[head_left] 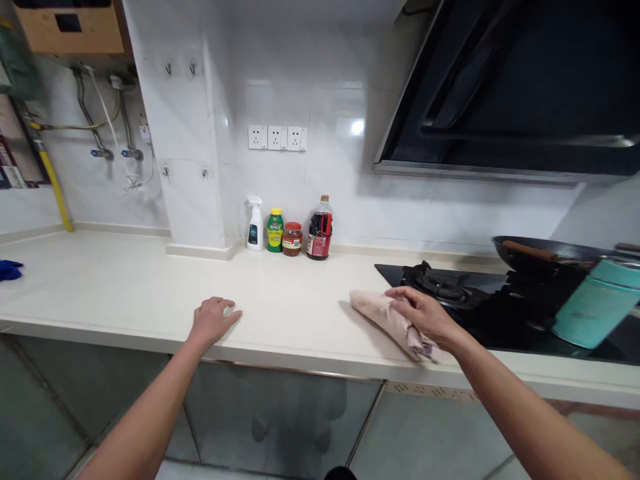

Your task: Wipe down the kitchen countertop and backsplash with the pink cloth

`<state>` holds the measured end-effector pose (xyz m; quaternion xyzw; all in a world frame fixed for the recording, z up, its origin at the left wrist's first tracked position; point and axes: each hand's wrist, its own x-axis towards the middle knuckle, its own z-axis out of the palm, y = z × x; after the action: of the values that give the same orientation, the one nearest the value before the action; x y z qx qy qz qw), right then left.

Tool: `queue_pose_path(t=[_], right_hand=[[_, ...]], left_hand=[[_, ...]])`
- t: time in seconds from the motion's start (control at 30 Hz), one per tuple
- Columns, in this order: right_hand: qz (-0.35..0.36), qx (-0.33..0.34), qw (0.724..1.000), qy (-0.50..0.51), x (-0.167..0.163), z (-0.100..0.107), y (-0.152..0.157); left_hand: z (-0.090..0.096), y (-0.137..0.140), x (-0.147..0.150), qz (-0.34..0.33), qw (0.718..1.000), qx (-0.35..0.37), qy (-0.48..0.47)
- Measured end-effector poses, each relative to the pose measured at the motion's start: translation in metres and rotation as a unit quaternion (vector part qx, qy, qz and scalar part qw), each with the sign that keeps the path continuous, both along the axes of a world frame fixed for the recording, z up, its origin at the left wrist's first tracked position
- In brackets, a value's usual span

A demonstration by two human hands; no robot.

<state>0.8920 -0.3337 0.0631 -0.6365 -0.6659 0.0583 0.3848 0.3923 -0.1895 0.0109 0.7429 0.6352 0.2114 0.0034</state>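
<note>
The right hand (pixel 420 315) is gripping a folded pinkish cloth (pixel 375 312), its thumb and fingers closing on the upper side, while the cloth is lying on the pale counter (pixel 290 310) beneath that hand and reaching out to its left. The left hand (pixel 213 321) is resting near the counter's front edge, well apart from the cloth — its fingers are spreading loosely, the thumb is standing away from them, and it is holding nothing. Beyond and between the two hands, a white spray bottle (pixel 255 230), a green bottle (pixel 275 235), a red-lidded jar (pixel 293 241) and a large dark bottle (pixel 320 233) are standing upright in a row by the wall. Just right of the right hand, the black stove (pixel 500 327) is stretching away, bearing a wok (pixel 533 263) and a turquoise container (pixel 595 307) — a blue cloth (pixel 9 270) is lying far left of the left hand.
</note>
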Motion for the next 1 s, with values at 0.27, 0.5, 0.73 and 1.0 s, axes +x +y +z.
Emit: queue_pose_path(t=[0.27,0.5,0.73,1.0], right_hand=[[-0.026,-0.136,0.978,-0.159,0.030,-0.036,0.008],[0.029,-0.004,0.982,-0.184,0.033,-0.039,0.000],[0.048,-0.104,0.960,-0.254,-0.063,-0.062,0.022],[0.282,-0.066,0.930,-0.226,-0.267,-0.035,0.036]], left_hand=[[0.002,-0.002,0.001,-0.001,1.000,0.000,0.003],[0.000,-0.004,0.002,-0.008,1.000,0.008,-0.001],[-0.003,-0.005,0.004,-0.009,1.000,0.015,-0.004],[0.003,-0.005,0.001,-0.013,0.999,0.017,-0.035]])
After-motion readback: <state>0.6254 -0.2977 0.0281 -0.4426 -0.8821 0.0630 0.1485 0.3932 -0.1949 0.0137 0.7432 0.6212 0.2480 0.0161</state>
